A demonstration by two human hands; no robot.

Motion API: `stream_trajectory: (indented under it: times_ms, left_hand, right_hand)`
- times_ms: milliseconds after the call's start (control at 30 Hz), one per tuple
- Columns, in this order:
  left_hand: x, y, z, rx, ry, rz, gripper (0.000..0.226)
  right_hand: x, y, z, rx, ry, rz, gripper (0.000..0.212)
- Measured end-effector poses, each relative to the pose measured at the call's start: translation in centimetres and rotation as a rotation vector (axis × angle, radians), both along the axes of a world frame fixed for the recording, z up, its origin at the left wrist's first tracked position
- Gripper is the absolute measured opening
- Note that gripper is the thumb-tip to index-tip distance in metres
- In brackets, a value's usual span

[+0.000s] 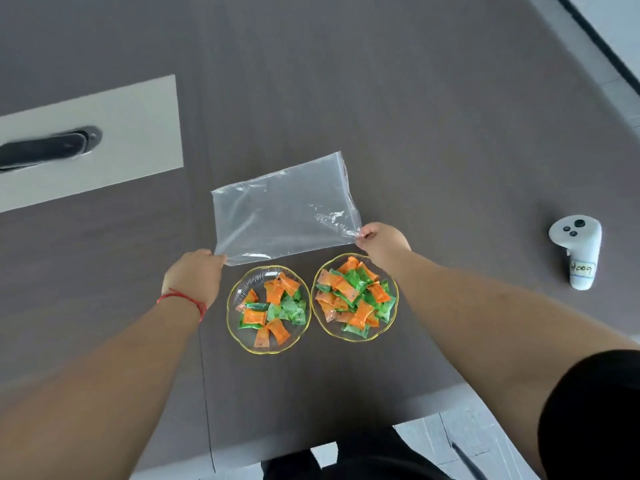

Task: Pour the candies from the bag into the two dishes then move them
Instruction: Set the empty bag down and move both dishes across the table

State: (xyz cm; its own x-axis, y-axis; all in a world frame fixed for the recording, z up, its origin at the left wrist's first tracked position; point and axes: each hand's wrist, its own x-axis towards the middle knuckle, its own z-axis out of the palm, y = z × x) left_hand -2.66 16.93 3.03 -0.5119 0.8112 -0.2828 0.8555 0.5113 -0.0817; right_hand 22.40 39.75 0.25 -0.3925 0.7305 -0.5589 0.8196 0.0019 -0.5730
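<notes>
A clear plastic bag (282,211) lies flat and looks empty on the brown table, just beyond the two dishes. My left hand (194,275) pinches its near left corner and my right hand (381,242) pinches its near right corner. Two clear glass dishes with gold rims sit side by side close to me. The left dish (242,336) holds a loose spread of orange and green wrapped candies (273,306). The right dish (389,327) is piled fuller with the same candies (353,297). My right wrist hangs over the far rim of the right dish.
A white handheld controller (576,251) with a paper label lies on the table (433,116) at the right. A light grey panel (104,133) with a black handle is set into the table at the left. The table's near edge runs just below the dishes.
</notes>
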Motion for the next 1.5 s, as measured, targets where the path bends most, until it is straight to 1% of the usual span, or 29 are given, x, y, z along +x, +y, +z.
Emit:
stream_trajectory:
  times_ms: [133, 200, 233, 300, 367, 400, 467, 533, 633, 833, 1000, 1167, 1300, 1500]
  left_hand:
    - [0.4, -0.9, -2.1, 0.008, -0.128, 0.125, 0.034]
    - [0.8, -1.5, -2.6, 0.012, -0.192, 0.189, 0.039]
    - [1.1, -1.8, -2.7, 0.044, -0.212, 0.233, 0.041]
    - [1.9, -2.5, -2.5, 0.186, -0.263, 0.38, 0.037]
    - [3.1, -3.1, -2.5, 0.291, -0.351, 0.573, 0.026]
    - [3.8, -3.4, -2.6, 0.297, -0.409, 0.659, 0.026]
    - [4.8, -3.8, -2.8, 0.246, -0.509, 0.772, 0.035]
    - [5.7, -3.9, -3.0, 0.216, -0.522, 0.786, 0.04]
    - [6.7, -3.6, -3.2, 0.234, -0.489, 0.763, 0.04]
    - [7.8, -3.6, -3.3, 0.251, -0.532, 0.727, 0.023]
    - [6.7, -4.4, -2.1, 0.28, -0.548, 0.749, 0.021]
    - [3.6, -5.7, 0.5, 0.399, -0.56, 0.782, 0.021]
    - [-0.6, -6.9, 3.1, 0.475, -0.539, 0.811, 0.025]
    - [-8.8, -7.3, 8.3, 0.554, -0.528, 0.84, 0.027]
  right_hand:
    - [0.4, -0.3, -0.5, 0.008, -0.014, 0.058, 0.024]
    - [0.7, -0.6, -0.4, 0.006, 0.031, 0.005, 0.034]
    - [1.0, -0.8, -0.2, -0.005, 0.053, -0.055, 0.039]
    - [1.7, -1.3, -0.2, 0.011, 0.044, -0.127, 0.038]
    - [2.9, -1.7, -0.3, 0.081, -0.065, -0.029, 0.037]
    - [3.7, -2.0, -0.3, 0.127, -0.138, 0.062, 0.039]
    - [5.3, -2.4, -0.5, 0.192, -0.222, 0.231, 0.043]
    - [6.4, -2.9, -0.6, 0.21, -0.238, 0.326, 0.039]
    - [6.6, -3.3, -0.8, 0.209, -0.241, 0.401, 0.031]
    - [6.5, -3.0, -0.3, 0.143, -0.26, 0.448, 0.026]
    - [6.3, -3.3, 0.8, 0.087, -0.236, 0.411, 0.026]
    - [3.9, -3.8, 3.0, 0.075, -0.151, 0.329, 0.025]
    - [0.0, -3.9, 6.3, 0.063, -0.037, 0.24, 0.031]
    - [-8.3, -2.8, 11.6, 0.05, 0.141, 0.133, 0.024]
